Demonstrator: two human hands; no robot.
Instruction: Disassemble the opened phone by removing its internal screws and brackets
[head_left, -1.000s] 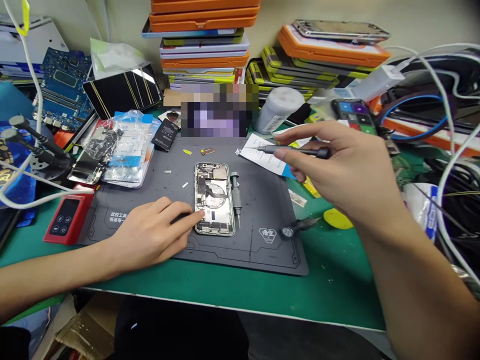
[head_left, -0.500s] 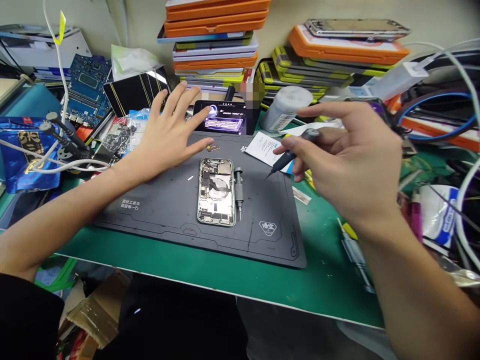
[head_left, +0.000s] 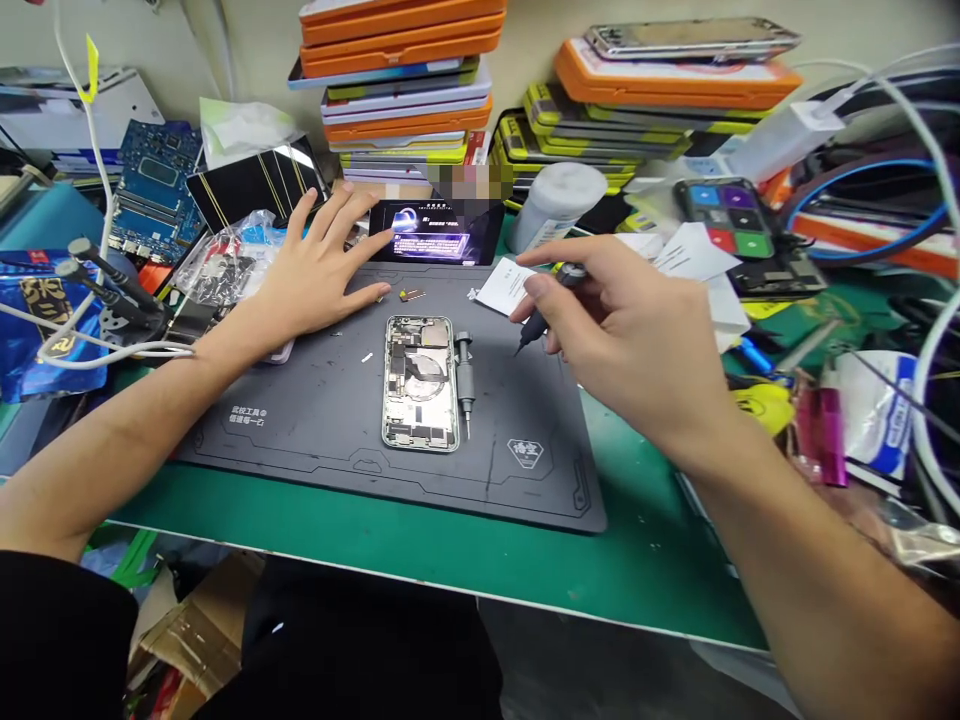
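Observation:
My left hand (head_left: 319, 270) is open with fingers spread, its fingertips by the lower left corner of a propped, lit phone (head_left: 442, 232). In my right hand (head_left: 622, 335) is a dark, fine-tipped screwdriver (head_left: 534, 326), pointing down and left above the mat's right part. An opened phone (head_left: 420, 385) with bare inner parts lies on the dark grey mat (head_left: 300, 400). Along its right side rests a grey screwdriver (head_left: 466, 380). A small metal part (head_left: 412, 295) lies beyond the phone, and a tiny white piece (head_left: 367, 357) is to its left.
Stacked orange boxes (head_left: 405, 40) and yellow-grey cases (head_left: 525, 150) line the wall. A grey-white bottle (head_left: 559, 200) stands behind a white card (head_left: 501, 287). A blue circuit board (head_left: 154, 180) leans at left. Cables and a white-blue packet (head_left: 874, 420) clutter the right.
My right hand has moved left and slightly down with the screwdriver. My left hand has lowered slightly toward the lit phone. The whole view has shifted a little.

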